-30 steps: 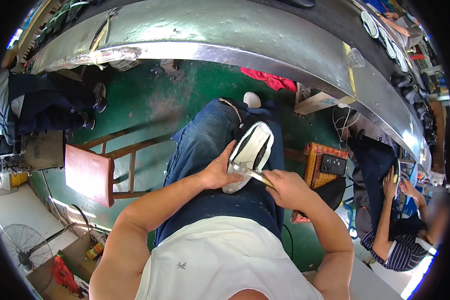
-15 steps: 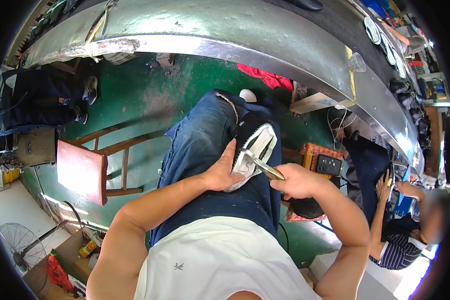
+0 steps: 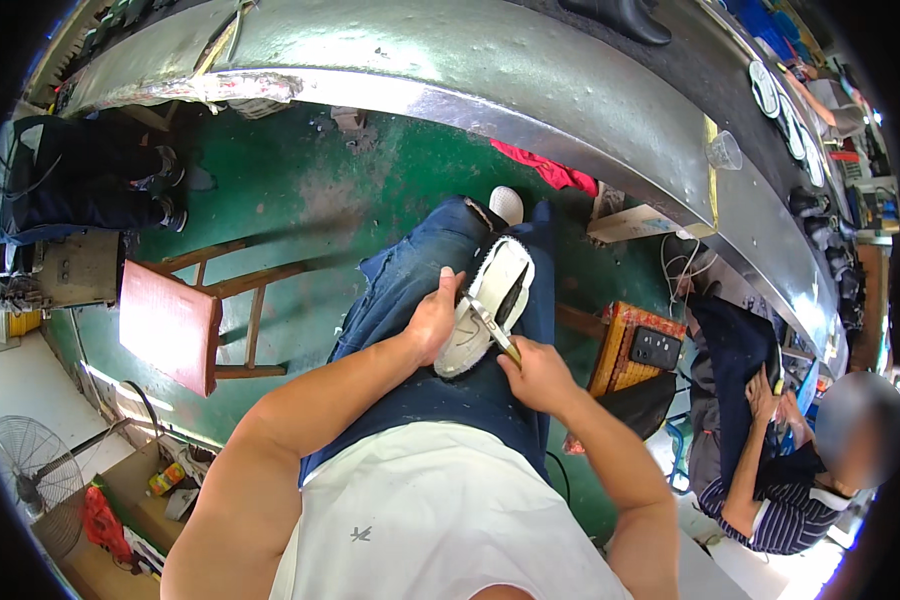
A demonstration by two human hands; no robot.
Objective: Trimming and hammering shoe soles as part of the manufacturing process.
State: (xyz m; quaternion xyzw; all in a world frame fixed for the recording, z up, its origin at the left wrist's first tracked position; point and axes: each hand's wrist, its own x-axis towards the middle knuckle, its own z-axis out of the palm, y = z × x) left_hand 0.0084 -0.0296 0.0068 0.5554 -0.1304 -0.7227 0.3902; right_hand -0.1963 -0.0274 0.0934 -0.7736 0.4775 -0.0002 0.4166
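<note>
Sole side up, a dark shoe rests across my thighs, its underside whitish with a frayed pale rim and a dark gap along the right side. My left hand grips the shoe's left side, thumb raised near the edge. In my right hand are metal pincers, held by the handle. Their head lies over the middle of the sole, near my left fingers. Whether the jaws bite on anything is too small to tell.
A long metal bench curves across the far side, with a plastic cup on it. A stool stands at left. To my right, a black phone sits on a wooden stool. A co-worker works at far right; a fan stands lower left.
The shoe has swung more sole-up and slightly left, showing the dark gap. My right hand and the pincers have moved left and a little lower. My left hand has shifted up along the shoe's side.
</note>
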